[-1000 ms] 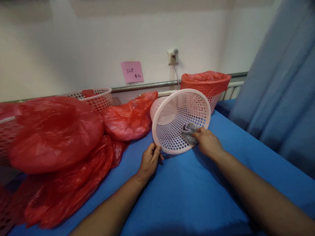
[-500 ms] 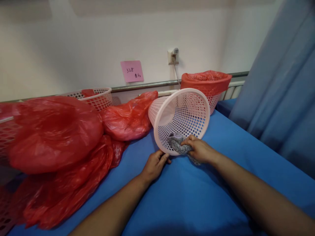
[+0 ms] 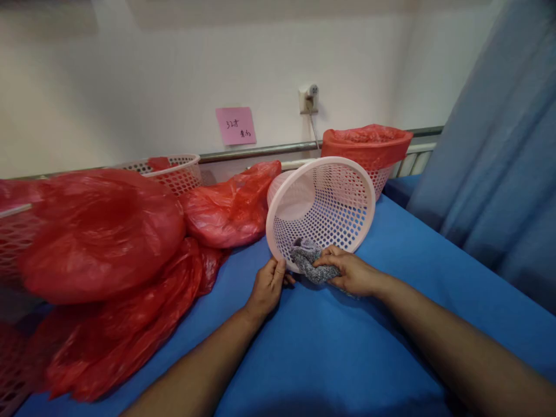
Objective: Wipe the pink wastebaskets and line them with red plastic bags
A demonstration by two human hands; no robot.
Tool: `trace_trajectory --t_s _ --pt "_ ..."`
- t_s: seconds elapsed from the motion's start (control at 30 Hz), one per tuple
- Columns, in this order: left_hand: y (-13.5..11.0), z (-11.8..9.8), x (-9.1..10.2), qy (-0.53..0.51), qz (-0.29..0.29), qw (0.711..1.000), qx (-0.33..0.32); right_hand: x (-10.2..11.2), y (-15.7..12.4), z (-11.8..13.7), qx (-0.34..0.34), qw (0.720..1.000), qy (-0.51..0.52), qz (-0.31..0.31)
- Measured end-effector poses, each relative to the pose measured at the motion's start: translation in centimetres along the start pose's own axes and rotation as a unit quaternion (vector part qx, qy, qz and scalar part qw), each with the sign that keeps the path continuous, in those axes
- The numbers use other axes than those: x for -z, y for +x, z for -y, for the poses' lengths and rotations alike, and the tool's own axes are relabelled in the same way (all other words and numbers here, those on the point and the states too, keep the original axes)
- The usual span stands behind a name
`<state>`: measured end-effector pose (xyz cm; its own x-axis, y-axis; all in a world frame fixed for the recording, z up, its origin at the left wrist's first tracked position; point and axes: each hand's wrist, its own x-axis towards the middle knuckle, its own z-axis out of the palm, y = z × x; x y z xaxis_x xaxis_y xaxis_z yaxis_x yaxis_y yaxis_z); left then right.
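A pale pink perforated plastic wastebasket (image 3: 271,223) lies tipped on its side on the blue sheet, its mouth facing me. My left hand (image 3: 268,285) grips the lower left of its rim, thumb on the near edge and fingers tucked underneath. In my right hand (image 3: 345,269) a grey speckled cloth (image 3: 310,265) is bunched up, pressed over the bottom of the rim. Part of the cloth reaches into the basket. Both hands are closed, a short way apart.
Red plastic bags (image 3: 102,237) pile up on the left, partly over other baskets. Another red bag (image 3: 232,205) lies beside the wastebasket. Behind it stands a red-lined basket (image 3: 367,153). A metal rail (image 3: 260,152) runs along the wall; a blue curtain (image 3: 490,162) hangs right.
The wastebasket's mouth has turned a little more toward me. My left hand has shifted slightly left along the rim, and my right hand has moved the cloth slightly left and down.
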<state>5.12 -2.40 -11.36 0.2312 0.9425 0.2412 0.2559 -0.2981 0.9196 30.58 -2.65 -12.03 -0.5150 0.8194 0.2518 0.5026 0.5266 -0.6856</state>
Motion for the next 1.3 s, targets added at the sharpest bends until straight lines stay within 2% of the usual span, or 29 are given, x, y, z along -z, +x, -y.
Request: trace_trajectory --t_s 0.1,0.17,0.27,0.33,0.4,0.47,0.57,0.63,0.73,0.8,0.87,0.93,1.03,1.13,1.2,1.3 --pt "0.1 -0.1 0.1 -0.001 -0.005 1.0 0.002 0.6 0.1 -0.7 -0.008 1.0 -0.028 -0.011" --pt "0.1 -0.3 0.3 -0.001 -0.022 1.0 0.001 1.8 0.0 -1.5 -0.05 0.992 -0.1 -0.06" --pt "0.2 -0.5 0.7 0.0 -0.055 0.998 -0.003 3.8 -0.4 -2.3 -0.128 0.952 -0.217 -0.171" --pt "0.2 -0.7 0.9 -0.001 -0.067 0.998 -0.005 4.3 -0.5 -2.4 -0.155 0.933 -0.255 -0.203" --pt "0.1 -0.7 0.8 -0.005 -0.063 0.998 -0.005 3.9 -0.6 -2.2 -0.159 0.938 -0.256 -0.172" --pt "0.0 -0.7 0.4 -0.011 -0.046 0.999 -0.003 2.8 -0.5 -1.7 -0.139 0.96 -0.216 -0.114" --pt "-0.1 -0.6 -0.3 -0.015 -0.002 1.0 0.001 1.2 -0.2 -1.0 -0.067 0.992 -0.094 -0.042" --pt "-0.1 -0.4 -0.7 -0.013 0.035 0.999 0.003 0.5 0.0 -0.5 -0.033 0.999 -0.023 -0.024" --pt "0.0 -0.2 -0.8 -0.01 0.079 0.997 0.005 0.1 0.2 -0.1 -0.026 0.999 0.014 -0.02" --pt "0.1 -0.1 -0.7 -0.008 0.084 0.996 0.006 0.2 0.2 -0.1 -0.023 1.0 0.0 -0.019" --pt "0.1 0.0 -0.5 -0.007 0.065 0.998 0.007 0.6 0.1 -0.3 -0.027 0.998 -0.05 -0.025" --pt "0.2 0.0 -0.1 -0.009 0.027 1.0 0.006 1.4 -0.2 -0.7 -0.067 0.988 -0.13 -0.05" --pt "0.2 -0.1 0.3 -0.014 -0.026 1.0 0.004 2.8 -0.5 -1.5 -0.147 0.951 -0.247 -0.115" --pt "0.1 -0.1 0.5 -0.015 -0.052 0.999 0.002 3.8 -0.8 -1.8 -0.177 0.925 -0.289 -0.171" --pt "0.1 -0.1 0.5 -0.015 -0.056 0.998 0.002 3.6 -0.8 -1.7 -0.18 0.929 -0.274 -0.173" --pt "0.1 0.0 0.1 -0.011 -0.022 1.0 0.006 2.2 -0.6 -1.1 -0.146 0.964 -0.195 -0.106"
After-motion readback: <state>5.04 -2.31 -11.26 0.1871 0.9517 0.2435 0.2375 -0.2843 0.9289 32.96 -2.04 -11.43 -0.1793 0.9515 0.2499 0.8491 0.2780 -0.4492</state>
